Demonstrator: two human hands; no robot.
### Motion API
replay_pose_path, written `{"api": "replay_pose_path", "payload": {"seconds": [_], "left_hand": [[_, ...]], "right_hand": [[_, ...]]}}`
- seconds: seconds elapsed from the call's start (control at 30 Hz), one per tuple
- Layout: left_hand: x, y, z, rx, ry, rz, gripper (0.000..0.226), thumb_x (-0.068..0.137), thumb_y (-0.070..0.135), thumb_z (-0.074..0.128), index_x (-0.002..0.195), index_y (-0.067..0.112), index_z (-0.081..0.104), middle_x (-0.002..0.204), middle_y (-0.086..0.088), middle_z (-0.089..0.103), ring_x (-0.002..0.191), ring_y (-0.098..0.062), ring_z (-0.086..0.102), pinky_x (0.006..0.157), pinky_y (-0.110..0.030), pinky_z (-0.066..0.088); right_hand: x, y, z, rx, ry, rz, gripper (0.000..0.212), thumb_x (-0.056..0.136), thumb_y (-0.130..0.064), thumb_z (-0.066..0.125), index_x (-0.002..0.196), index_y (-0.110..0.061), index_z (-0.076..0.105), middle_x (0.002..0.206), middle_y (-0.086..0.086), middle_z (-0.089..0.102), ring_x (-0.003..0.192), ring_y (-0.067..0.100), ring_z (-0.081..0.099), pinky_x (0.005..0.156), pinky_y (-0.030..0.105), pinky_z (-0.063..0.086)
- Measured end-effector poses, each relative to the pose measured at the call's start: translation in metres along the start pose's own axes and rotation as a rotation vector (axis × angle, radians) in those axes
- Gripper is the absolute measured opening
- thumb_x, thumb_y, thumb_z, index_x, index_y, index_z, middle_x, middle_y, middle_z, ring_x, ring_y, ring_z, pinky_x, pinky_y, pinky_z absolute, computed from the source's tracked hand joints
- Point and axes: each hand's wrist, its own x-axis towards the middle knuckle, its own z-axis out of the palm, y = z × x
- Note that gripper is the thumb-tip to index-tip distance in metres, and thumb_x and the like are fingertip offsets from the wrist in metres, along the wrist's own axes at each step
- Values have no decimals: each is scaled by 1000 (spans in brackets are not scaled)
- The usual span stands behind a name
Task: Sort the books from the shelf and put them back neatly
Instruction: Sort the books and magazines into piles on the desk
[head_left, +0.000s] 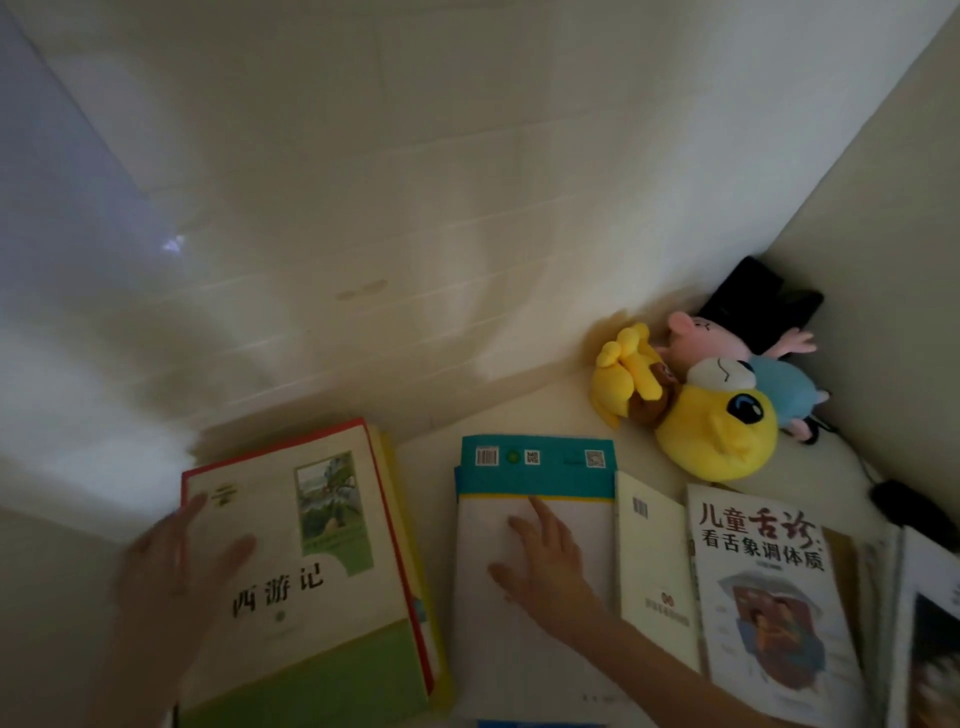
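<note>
Cream-and-green, with a red border, the book titled 西游记 lies face up at the left of the pale surface, on top of a small stack whose yellow edges show along its right side. The left hand, somewhat blurred, rests on the book's left edge with fingers straight and spread, gripping nothing. Just to the right, apart from that stack, lies a white book with a teal band across its far end, barcodes printed on the band. The right hand lies flat on its white cover, fingers splayed wide, the forefinger reaching toward the band. Beside it is a thin cream booklet, its right edge tucked under a white book headed 儿童舌诊, which carries a coloured anatomical drawing. More books overlap at the right edge of the view, too cut off to read. In the far corner, against the walls, sit a yellow plush toy, a pink pig plush, a blue plush and a black object.
</note>
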Motion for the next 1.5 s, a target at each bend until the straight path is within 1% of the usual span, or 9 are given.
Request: {"api": "replay_pose_path", "payload": {"seconds": [0.13,0.23,0.33,0.47,0.8,0.9,1.0,1.23,1.5], "left_hand": [[-28,83,76,-171,-254,202,32,90,28,60,117,44,53,131,14,45,121,-9,40,102,-38,37],[-29,95,144,-95,-459,219,34,92,21,61,125,30,56,127,14,48,119,-5,41,103,-25,34],[-15,83,187,21,-469,232,37,90,17,63,126,19,59,130,-5,54,122,-20,48,107,-37,39],[-1,51,203,220,-551,94,45,92,21,57,137,14,49,131,-10,57,117,-24,54,101,-39,45],[0,51,225,182,-661,-104,56,93,31,56,143,18,35,135,-13,46,116,-27,53,99,-39,47],[0,60,233,139,-638,-231,68,92,27,58,147,13,21,141,-15,41,121,-31,49,97,-35,44],[3,64,237,85,-638,-343,64,93,23,58,144,4,24,138,-16,46,121,-30,50,96,-36,44],[1,60,227,-80,-604,-395,45,87,31,68,119,3,57,117,-14,64,103,-27,63,84,-34,51],[-27,87,223,-300,-501,-163,30,83,26,73,101,16,51,99,2,61,91,-19,63,70,-28,53]], "right_hand": [[-10,55,-9,-341,-45,-117,81,78,-66,13,151,-33,2,151,-7,-22,147,17,-10,113,33,-9],[-11,51,-12,-415,-115,-39,78,75,-64,25,145,-29,31,153,1,30,138,17,37,107,42,30],[-5,59,-5,-428,-24,-5,68,72,-64,31,130,-31,44,131,-1,60,115,15,62,87,36,51],[-8,67,-7,-413,-98,-70,67,79,-58,36,139,-29,38,145,4,46,131,23,47,101,43,34],[-11,83,-26,-485,-4,-62,63,76,-53,39,126,-18,55,131,6,60,116,23,61,90,29,48],[-10,85,-42,-413,59,-83,68,90,-43,52,145,-8,35,156,14,23,143,31,26,110,31,11],[-7,93,-47,-426,67,-114,77,96,-43,47,153,-15,3,161,7,-7,148,21,-4,105,23,-11],[-3,87,-53,-346,29,-104,75,96,-42,48,152,-14,7,161,7,-2,148,20,2,118,29,5],[1,71,-50,-94,73,-36,63,95,-43,51,147,-21,23,159,4,6,146,22,8,117,32,13]]}}
